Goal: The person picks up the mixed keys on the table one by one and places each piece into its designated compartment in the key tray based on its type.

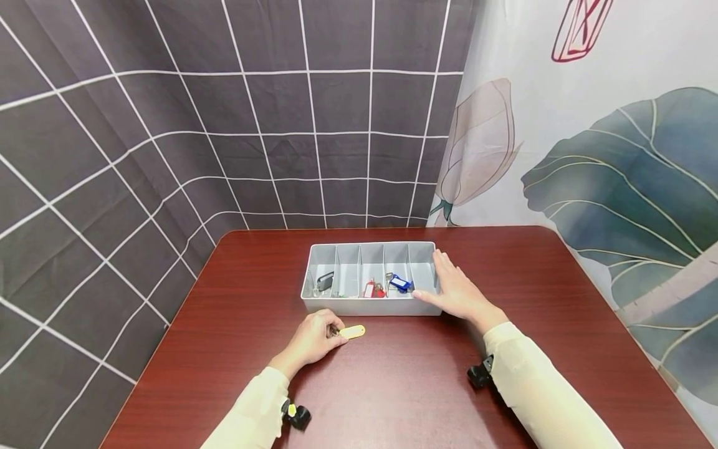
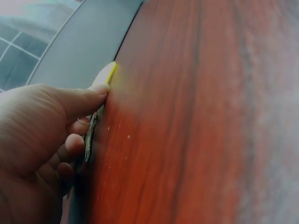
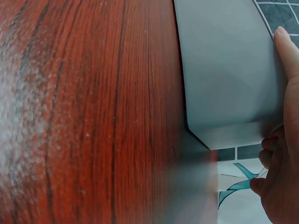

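Observation:
My left hand pinches a yellow key tag between thumb and fingers, just in front of a grey compartment tray. In the left wrist view, the tag shows edge-on, with a key hanging from its ring below the fingers. My right hand rests on the tray's right end. Its thumb lies at the front rim and its extended fingers lie along the right side. Inside the tray are a black key tag, red key tags and a blue key tag.
The tray stands on a reddish-brown wooden table, towards its far edge. A dark gridded curtain hangs behind and to the left, a white curtain with leaf and flower prints to the right.

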### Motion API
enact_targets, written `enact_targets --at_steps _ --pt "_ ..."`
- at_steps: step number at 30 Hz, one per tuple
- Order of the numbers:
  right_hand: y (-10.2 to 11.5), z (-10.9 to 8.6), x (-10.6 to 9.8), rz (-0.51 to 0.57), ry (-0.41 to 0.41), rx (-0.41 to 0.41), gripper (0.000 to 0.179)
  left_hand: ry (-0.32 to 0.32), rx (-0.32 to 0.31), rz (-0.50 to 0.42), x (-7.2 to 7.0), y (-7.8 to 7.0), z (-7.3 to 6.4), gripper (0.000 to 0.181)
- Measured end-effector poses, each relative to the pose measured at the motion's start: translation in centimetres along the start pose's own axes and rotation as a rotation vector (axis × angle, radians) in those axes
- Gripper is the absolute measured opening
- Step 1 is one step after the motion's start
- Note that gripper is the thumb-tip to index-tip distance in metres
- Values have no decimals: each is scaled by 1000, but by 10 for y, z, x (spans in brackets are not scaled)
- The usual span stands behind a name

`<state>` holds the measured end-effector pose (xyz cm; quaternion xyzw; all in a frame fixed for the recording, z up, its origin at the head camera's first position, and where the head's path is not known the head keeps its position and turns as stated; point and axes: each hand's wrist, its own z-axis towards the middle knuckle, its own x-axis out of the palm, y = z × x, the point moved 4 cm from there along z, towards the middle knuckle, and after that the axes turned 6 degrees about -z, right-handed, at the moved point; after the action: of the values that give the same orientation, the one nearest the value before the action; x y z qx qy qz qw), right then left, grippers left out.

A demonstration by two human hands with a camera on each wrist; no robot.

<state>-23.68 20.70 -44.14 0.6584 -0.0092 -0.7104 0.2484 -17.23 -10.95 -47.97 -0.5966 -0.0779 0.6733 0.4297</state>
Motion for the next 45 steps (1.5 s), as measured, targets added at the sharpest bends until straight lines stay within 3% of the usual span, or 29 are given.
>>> enact_targets --at_steps 5,15,33,45 --pt "-1 1 1 -5 -8 -7 114 16 13 25 -1 -1 1 21" --pt "-3 2 3 -13 -14 -12 117 8 96 23 -2 -3 1 17" --pt "-3 1 3 -16 -12 -14 121 -7 94 -35 -17 -15 6 17" --pt "-3 1 3 -13 -16 -16 121 -27 127 -9 -25 -25 8 17"
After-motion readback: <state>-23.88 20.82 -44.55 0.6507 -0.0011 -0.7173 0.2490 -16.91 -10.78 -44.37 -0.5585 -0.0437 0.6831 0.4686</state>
